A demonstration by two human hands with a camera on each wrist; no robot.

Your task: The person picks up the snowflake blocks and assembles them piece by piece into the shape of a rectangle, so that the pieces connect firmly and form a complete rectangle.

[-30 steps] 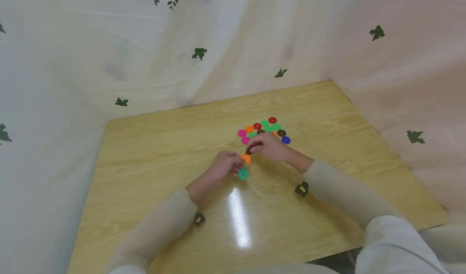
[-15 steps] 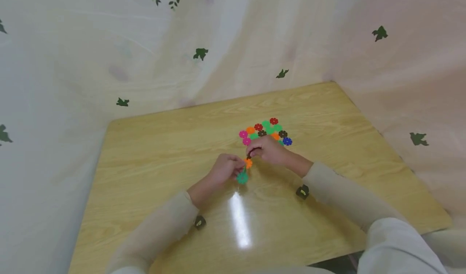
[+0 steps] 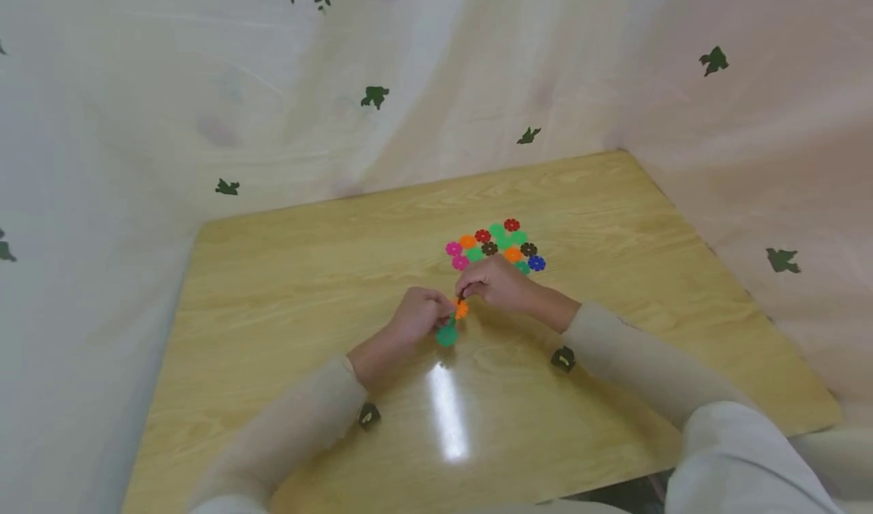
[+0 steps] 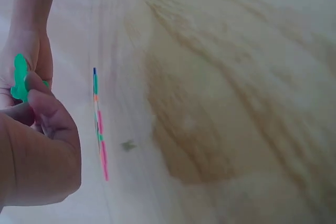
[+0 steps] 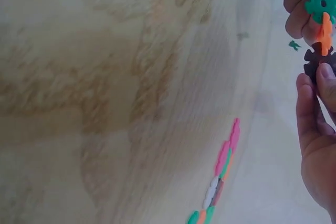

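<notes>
My left hand (image 3: 419, 318) pinches a small chain of notched interlocking plastic discs over the table. Its green disc (image 3: 446, 336) hangs lowest in the head view, and an orange disc (image 3: 462, 309) sits above it. Between thumb and fingers of my right hand (image 3: 499, 280) is a dark brown disc (image 5: 313, 61). In the right wrist view the brown disc meets the orange disc (image 5: 324, 35), which stands edge-on against another green disc (image 5: 320, 3). Fingers partly cover the joints. The left wrist view shows a green disc (image 4: 20, 77) by the left fingertips.
Behind the hands, several loose discs lie flat in a cluster, among them a blue disc (image 3: 536, 263), a red disc (image 3: 511, 225) and a pink disc (image 3: 453, 249). They rest on a wooden table (image 3: 307, 271). A printed cloth (image 3: 443, 82) hangs around its back and sides.
My right hand has come slightly down and left, bringing the brown disc to the orange one. The green disc has turned and shifted a little down and left.
</notes>
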